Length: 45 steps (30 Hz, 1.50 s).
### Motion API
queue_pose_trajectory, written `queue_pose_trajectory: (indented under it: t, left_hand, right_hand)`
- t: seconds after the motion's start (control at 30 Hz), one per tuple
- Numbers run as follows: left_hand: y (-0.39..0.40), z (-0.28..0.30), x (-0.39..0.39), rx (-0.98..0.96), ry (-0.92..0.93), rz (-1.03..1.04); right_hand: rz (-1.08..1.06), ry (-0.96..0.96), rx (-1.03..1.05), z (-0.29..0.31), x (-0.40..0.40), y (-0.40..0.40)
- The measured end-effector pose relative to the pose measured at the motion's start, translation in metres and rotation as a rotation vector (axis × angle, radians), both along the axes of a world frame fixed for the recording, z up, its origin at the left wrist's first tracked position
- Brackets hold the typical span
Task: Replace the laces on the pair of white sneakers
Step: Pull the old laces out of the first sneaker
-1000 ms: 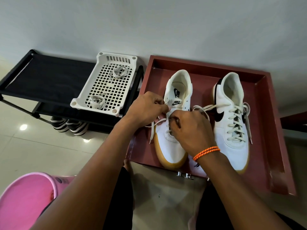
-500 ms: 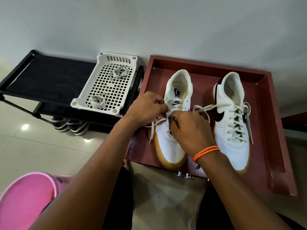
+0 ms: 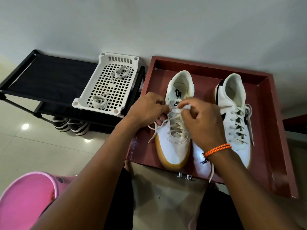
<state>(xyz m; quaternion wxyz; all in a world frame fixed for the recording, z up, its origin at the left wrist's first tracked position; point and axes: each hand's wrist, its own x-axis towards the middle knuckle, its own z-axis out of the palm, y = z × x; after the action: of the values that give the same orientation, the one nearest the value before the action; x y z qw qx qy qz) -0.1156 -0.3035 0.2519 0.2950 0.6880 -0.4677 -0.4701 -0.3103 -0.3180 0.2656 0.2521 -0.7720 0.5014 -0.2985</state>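
red tray [image 3: 274,113]: against the wall, holds both white sneakers side by side.
right sneaker [image 3: 235,117]: white, dark side mark, tan sole, laced to the top, ends hanging loose.
left sneaker [image 3: 174,146]: white, tan sole, logo tongue, lace crossed through the lower eyelets, ends trailing to either side.
white basket [image 3: 106,83]: on a black rack [image 3: 41,80], holds two lace bundles [image 3: 99,101].
left hand [image 3: 146,110]: pinches the lace [image 3: 154,130] at the top eyelet beside the tongue.
right hand [image 3: 202,123]: fingers curled at the opposite eyelets; grip on the lace cannot be told.
step, as judged: working the top eyelets of the left sneaker. next move calls for drawing the lace through evenly.
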Motion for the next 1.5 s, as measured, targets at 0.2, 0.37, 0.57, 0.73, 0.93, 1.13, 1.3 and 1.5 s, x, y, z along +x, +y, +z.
queue_pose_trajectory:
  t: [0.2,0.37,0.57,0.73,0.93,1.13,1.3,1.5]
  left_hand:
    - [-0.001,-0.001,0.0,0.001,-0.004,0.004]
    - [0.0,-0.001,0.001,0.005,-0.028,0.0]
    - [0.001,0.006,-0.001,-0.016,-0.127,0.002]
    - [0.002,0.005,0.0,-0.013,-0.122,0.001]
    - [0.002,0.005,-0.001,-0.008,-0.039,0.004]
    - [0.001,0.002,-0.001,-0.001,-0.004,0.01]
    - [0.002,0.003,-0.001,-0.007,-0.017,0.014]
    - [0.001,0.004,-0.002,0.013,0.036,0.011]
  right_hand:
    - [0.14,0.234,0.017,-0.016,0.011,0.012]
    - [0.017,0.042,0.079,-0.005,0.003,-0.002]
    - [-0.03,0.005,0.012,-0.004,0.0,-0.004]
    - [0.144,0.226,0.026,-0.014,0.012,0.011]
    - [0.024,-0.086,0.119,-0.005,0.001,-0.005]
    - [-0.024,-0.122,0.077,-0.007,0.002,-0.003]
    - [0.12,0.217,0.054,-0.022,0.012,0.009]
    - [0.046,-0.125,0.167,-0.016,0.003,-0.006]
